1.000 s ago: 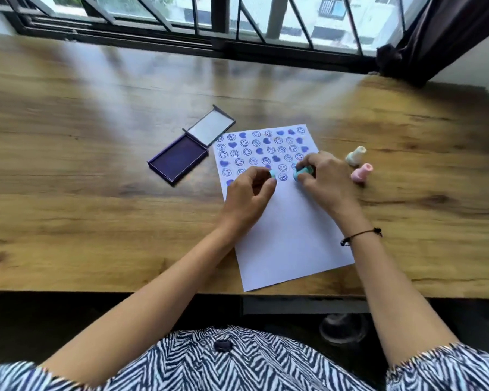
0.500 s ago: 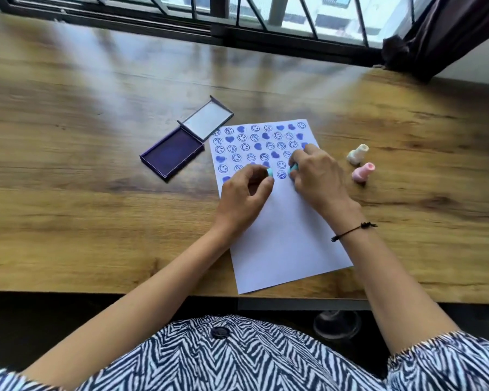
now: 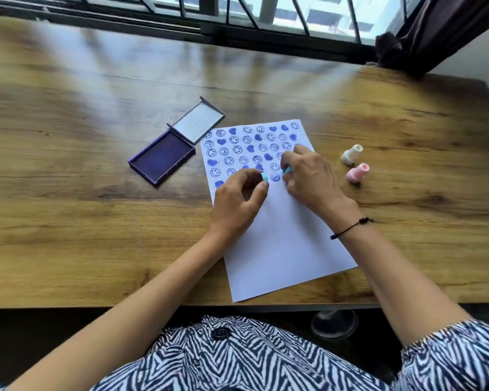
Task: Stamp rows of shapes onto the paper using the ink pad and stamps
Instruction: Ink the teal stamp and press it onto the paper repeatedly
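Observation:
A white sheet of paper [image 3: 283,244] lies on the wooden table, its upper half covered with rows of blue smiley faces and hearts. My left hand [image 3: 237,201] grips a small turquoise stamp [image 3: 264,176] by its tip over the lowest stamped row. My right hand [image 3: 311,179] pinches a second turquoise stamp [image 3: 286,170] just right of it; most of that stamp is hidden by my fingers. An open purple ink pad [image 3: 163,159] sits left of the paper, its lid [image 3: 198,122] folded back.
A white stamp [image 3: 351,154] and a pink stamp [image 3: 357,173] lie on the table right of the paper. The table's front edge [image 3: 153,306] runs below my forearms. A window frame and a dark curtain [image 3: 435,29] line the back.
My right hand has slid a little left along the lowest row toward my left hand. The left hand has barely moved.

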{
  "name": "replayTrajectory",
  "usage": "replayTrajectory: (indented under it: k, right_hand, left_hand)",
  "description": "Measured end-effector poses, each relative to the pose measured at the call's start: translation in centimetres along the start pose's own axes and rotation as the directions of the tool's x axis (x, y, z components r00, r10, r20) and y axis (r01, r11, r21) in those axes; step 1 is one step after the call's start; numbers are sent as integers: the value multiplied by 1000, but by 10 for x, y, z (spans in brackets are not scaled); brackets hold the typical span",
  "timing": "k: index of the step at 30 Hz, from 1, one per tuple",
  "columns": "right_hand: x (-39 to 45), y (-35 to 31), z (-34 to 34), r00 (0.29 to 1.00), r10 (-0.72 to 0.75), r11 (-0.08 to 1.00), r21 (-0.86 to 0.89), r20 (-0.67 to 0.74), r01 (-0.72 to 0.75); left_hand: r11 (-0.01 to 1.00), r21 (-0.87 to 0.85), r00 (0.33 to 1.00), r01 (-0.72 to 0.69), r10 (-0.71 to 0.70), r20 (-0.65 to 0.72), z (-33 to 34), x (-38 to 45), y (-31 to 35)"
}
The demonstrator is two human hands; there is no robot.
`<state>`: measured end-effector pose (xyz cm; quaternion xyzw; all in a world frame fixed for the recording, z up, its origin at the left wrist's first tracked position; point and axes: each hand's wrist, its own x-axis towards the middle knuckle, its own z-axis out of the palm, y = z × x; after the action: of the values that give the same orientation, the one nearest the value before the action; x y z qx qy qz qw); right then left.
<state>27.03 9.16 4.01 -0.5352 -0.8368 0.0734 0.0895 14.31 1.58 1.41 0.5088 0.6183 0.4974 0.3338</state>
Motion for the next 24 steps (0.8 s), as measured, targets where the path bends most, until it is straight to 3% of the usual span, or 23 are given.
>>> replayTrajectory:
  k: [7,14,20,24]
  right_hand:
    - [2,-3,-7,998,50,999,17,49,-51]
    - [0,6,-58,950,285,900,377,-128,-219]
    - [-17,2,-56,942,336,807,521,-20,-278]
    - [-24,-4,-47,934,350,667,682,69,-301]
  left_hand:
    - [1000,13,1000,-11,11,2,0,-1,-1]
    - [1000,3,1000,-23,23,16,1,-1,-3]
    - [998,-63,999,11,-9,38,-1,0,-4]
    - [986,-157,996,65,-53,75,-3,1,-1]
